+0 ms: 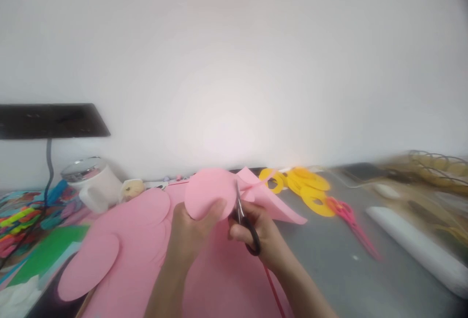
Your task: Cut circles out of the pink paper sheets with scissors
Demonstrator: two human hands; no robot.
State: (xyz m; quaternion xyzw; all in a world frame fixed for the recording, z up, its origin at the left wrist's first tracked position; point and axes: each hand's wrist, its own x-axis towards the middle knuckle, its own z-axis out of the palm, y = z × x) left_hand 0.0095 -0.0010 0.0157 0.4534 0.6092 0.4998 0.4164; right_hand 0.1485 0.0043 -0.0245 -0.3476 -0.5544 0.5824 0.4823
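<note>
My left hand (195,232) pinches a round pink paper disc (208,191) by its lower edge, thumb lying across the front. Black-handled scissors (252,235) are gripped in my right hand (261,232), their blades pointing up along the disc's right edge. A pink paper offcut (268,198) sticks out to the right behind the blades; whether it is still joined to the disc I cannot tell. Below my hands lies a large pink sheet (226,279). To the left several pink discs (146,210) overlap, and another pink disc (89,267) rests nearer the front.
Yellow paper rings (307,184) and pink scissors (353,223) lie on the grey table (321,259). A white roll (417,247) stretches along the right. At left stand a white mug (98,186), green paper (54,249) and colourful bundles (22,220). A wall rises behind.
</note>
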